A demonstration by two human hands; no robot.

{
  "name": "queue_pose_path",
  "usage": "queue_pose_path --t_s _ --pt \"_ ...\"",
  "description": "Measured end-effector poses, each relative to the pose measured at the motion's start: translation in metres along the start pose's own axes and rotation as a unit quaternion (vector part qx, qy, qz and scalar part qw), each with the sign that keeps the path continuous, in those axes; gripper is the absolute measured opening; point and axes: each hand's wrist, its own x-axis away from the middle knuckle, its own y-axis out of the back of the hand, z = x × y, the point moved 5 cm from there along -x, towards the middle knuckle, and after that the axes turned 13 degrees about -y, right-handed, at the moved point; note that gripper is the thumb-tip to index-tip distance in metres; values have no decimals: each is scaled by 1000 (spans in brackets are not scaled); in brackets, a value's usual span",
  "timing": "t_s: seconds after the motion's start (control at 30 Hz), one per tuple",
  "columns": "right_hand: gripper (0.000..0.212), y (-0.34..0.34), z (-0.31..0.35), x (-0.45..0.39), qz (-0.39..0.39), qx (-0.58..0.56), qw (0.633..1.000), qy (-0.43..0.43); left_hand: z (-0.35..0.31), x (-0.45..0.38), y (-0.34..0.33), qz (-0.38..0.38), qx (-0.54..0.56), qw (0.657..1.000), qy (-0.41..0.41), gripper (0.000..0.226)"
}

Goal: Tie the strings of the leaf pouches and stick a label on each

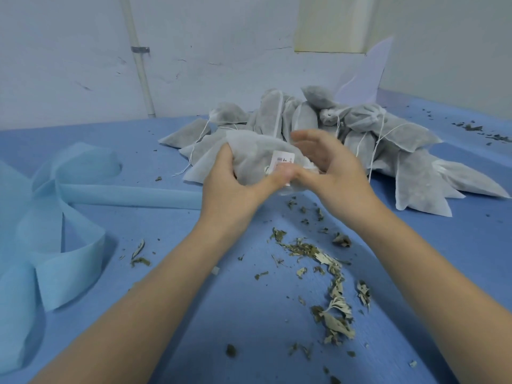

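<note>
A white fabric leaf pouch [256, 153] is held above the blue table in the middle of the view. My left hand [235, 178] grips its left side, thumb stretched across the front. A small white printed label [283, 159] sits on the pouch's front, just above that thumb. My right hand [327, 159] is at the pouch's right side with fingers loosely spread, its thumb meeting the pouch under the label. Behind lies a pile of filled pouches [346, 126] with white strings trailing.
The blue table cover [166, 151] carries scattered dried leaves [332, 286] in front of my arms. Light blue fabric strips [55, 206] lie curled at the left. A white sheet [363, 76] leans on the wall behind the pile. A pipe [140, 56] runs up the wall.
</note>
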Motion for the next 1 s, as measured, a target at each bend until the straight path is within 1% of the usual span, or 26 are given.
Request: queue_pose_path --t_s 0.07,0.1,0.13,0.2,0.3,0.4,0.43,0.5,0.53,0.6,0.67,0.73,0.83,0.87,0.93,1.0 --pt "32 -2 0 0 23 -54 998 -6 3 1 -2 3 -6 1000 13 47" --pt "28 -3 0 0 32 -79 996 -7 3 0 -2 -5 -6 1000 13 44" --pt "27 -4 -1 0 33 -94 995 -9 3 0 -2 -11 -6 1000 11 43" --pt "29 -5 -2 1 4 -102 995 -8 3 -1 -4 -12 0 1000 13 44" --pt "19 -3 -6 2 -68 -104 992 -7 4 0 -7 0 14 1000 24 47" --pt "17 -6 -8 3 -92 -92 991 -9 7 0 -7 -4 21 999 39 49" --pt "16 -7 -8 2 -86 -87 992 -15 9 0 -6 -11 31 998 53 48" --pt "16 -10 -9 1 -44 -90 994 -36 13 2 -6 -38 74 992 94 46" --pt "19 -11 -9 2 -16 -93 995 -40 14 2 -6 -57 105 986 116 42" --pt "30 -15 -5 5 24 -66 997 -18 15 1 -5 -98 147 974 143 33" --pt "40 -20 -4 9 42 -54 998 -4 15 -1 -1 -139 146 968 151 25" --pt "46 -23 -5 12 31 -92 995 -12 14 -2 4 -171 138 964 150 24" --pt "43 -22 -7 12 -21 -141 989 -39 10 -2 8 -188 126 962 153 26" --pt "40 -23 -8 12 -23 -148 988 -49 9 -1 9 -185 124 962 156 28" --pt "32 -30 -10 12 4 -192 978 -87 8 2 9 -172 118 963 170 33" --pt "25 -37 -12 12 21 -273 952 -135 6 8 9 -161 138 959 188 41"
